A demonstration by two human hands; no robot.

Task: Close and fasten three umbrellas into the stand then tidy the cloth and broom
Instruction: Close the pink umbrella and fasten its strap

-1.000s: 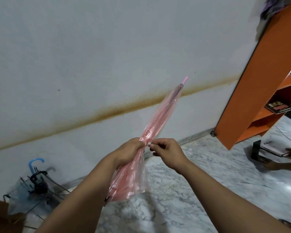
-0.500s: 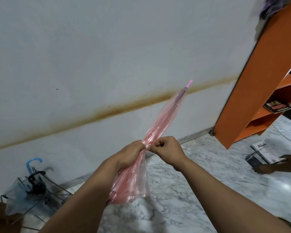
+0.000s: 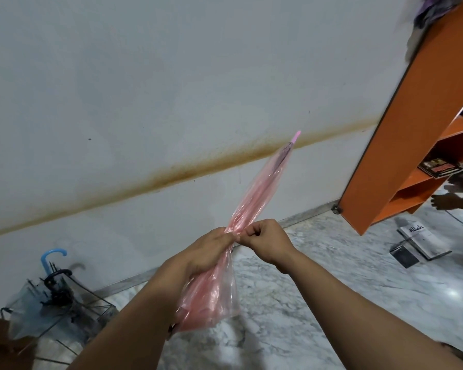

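Observation:
A folded pink see-through umbrella point(image 3: 259, 194) points up and to the right, its pink tip against the wall. My left hand point(image 3: 211, 249) grips it around the middle, bunching the canopy. My right hand point(image 3: 262, 237) pinches the fastening strap right next to my left thumb; the strap itself is hidden by my fingers. The loose lower canopy hangs over my left forearm. At the lower left a black wire stand point(image 3: 72, 316) on the floor holds two umbrellas, one with a blue hooked handle point(image 3: 51, 259) and one with a black handle point(image 3: 56, 276).
An orange shelf unit point(image 3: 412, 124) stands at the right with a book on a shelf. A book and a dark flat object point(image 3: 422, 240) lie on the marble floor point(image 3: 332, 276). Another person's hand point(image 3: 449, 201) reaches in at the right edge.
My right hand has closed in against my left at the umbrella's middle. The other person's hand let go of the book on the floor and lifted toward the shelf.

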